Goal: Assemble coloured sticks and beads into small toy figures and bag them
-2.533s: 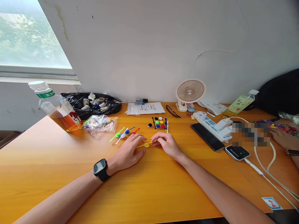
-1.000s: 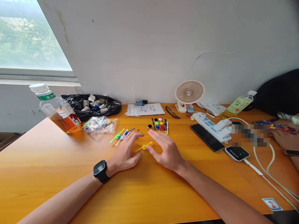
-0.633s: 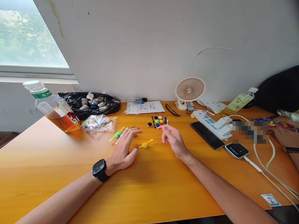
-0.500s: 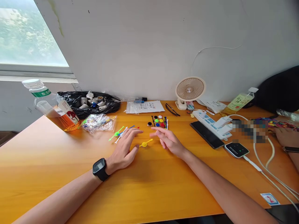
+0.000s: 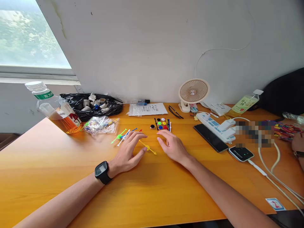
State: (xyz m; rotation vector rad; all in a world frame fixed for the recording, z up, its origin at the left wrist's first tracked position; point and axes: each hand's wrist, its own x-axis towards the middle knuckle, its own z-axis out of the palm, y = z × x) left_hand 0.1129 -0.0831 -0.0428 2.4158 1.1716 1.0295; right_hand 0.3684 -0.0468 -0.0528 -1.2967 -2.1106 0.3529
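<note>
A yellow arrow spinner [image 5: 147,148] lies on the wooden table between my hands, its arrowhead pointing down to the right. My left hand [image 5: 128,148] rests palm down with fingers stretched out, holding nothing. Its thumb tip is right beside the spinner's middle; I cannot tell if they touch. To the right of the spinner, my right hand [image 5: 174,147] is apart from it, thumb and fingers spread with nothing between them. Beyond my left fingers lie a green arrow spinner [image 5: 119,136] and a white one [image 5: 123,138], partly hidden, with blue and red tips showing.
Colored round discs and arrows [image 5: 161,123] sit past my right hand. Behind are a plastic bag of parts [image 5: 101,125], a black bag [image 5: 71,99], and a fan [image 5: 193,91]. A tea bottle [image 5: 61,115] stands left; phone [image 5: 210,137], power strip [image 5: 215,126] and cables are right.
The yellow spinner's arrowhead has swung from upper right to lower right. My right hand's fingers have drawn back from it. At the far right, a co-worker's hand has shifted outward.
</note>
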